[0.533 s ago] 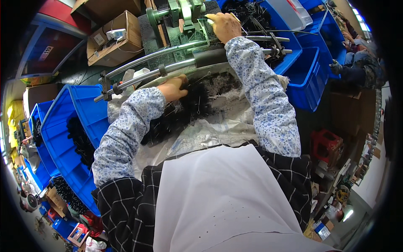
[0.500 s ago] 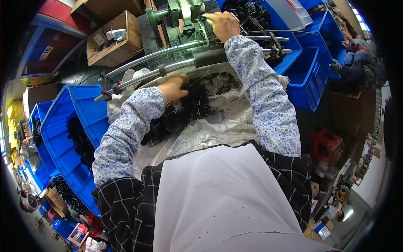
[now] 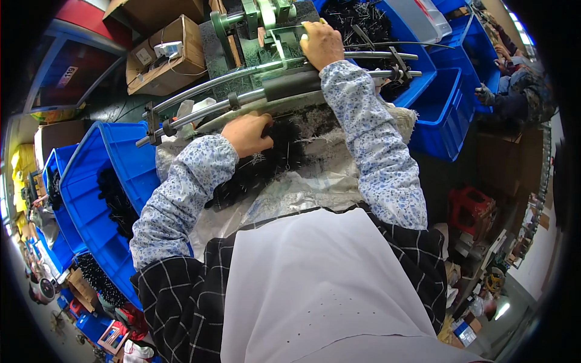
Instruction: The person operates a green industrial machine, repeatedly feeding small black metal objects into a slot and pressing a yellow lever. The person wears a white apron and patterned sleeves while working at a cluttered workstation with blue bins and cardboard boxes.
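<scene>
My left hand [image 3: 247, 134] is low over a heap of black bristles and thin wires [image 3: 245, 175] on a pale plastic sheet [image 3: 296, 193]. Its fingers curl inward, and whatever they hold is hidden. My right hand [image 3: 322, 46] is closed at the machine's front, just above the metal rails [image 3: 248, 97]; what lies in its grip does not show. Left of it stand a thin-edged frame [image 3: 290, 30] and the green machine [image 3: 263, 21] with its shaft and wheels. A dark sleeve [image 3: 292, 86] sits around the nearer rail.
Blue crates [image 3: 100, 199] with black bristly pieces stand at my left. More blue bins [image 3: 445, 115] are at the right, one behind holding a black wiry heap [image 3: 357, 24]. A cardboard box [image 3: 166, 57] sits back left. Another person [image 3: 514, 91] works far right.
My right hand has moved slightly nearer to me, and the frame and dark sleeve have shifted left. My left hand has come a little nearer over the bristles.
</scene>
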`<state>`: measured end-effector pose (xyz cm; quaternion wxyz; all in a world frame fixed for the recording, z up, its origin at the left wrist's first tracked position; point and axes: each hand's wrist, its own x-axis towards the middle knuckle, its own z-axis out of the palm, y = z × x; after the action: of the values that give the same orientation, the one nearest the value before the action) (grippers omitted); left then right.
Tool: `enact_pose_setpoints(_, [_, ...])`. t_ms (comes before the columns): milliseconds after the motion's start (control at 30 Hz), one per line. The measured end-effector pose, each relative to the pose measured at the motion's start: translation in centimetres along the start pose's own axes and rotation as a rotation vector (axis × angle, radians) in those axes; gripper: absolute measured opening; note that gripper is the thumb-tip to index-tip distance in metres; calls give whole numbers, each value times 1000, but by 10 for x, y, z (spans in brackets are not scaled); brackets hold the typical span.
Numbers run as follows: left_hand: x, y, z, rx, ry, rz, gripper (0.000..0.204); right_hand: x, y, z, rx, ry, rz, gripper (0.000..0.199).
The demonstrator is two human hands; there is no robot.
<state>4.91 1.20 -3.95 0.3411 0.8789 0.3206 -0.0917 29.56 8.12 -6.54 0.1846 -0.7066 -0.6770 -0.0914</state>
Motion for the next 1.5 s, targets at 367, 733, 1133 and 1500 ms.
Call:
enact_pose_setpoints(367, [-24, 5, -15, -23, 150, 103, 15, -1, -29, -4, -112, 77, -44, 16])
enact_pose_setpoints(733, [-45, 3, -63, -322, 404, 263, 11, 26, 73, -4, -122, -150, -44, 17])
enact_pose_setpoints(1133, [9, 39, -35, -715, 709, 251, 12, -56, -32, -113, 733, -623, 6, 31])
enact_pose_setpoints(1500, [31, 31, 16, 18, 66, 5, 33, -6, 4, -21, -144, -10, -23, 21])
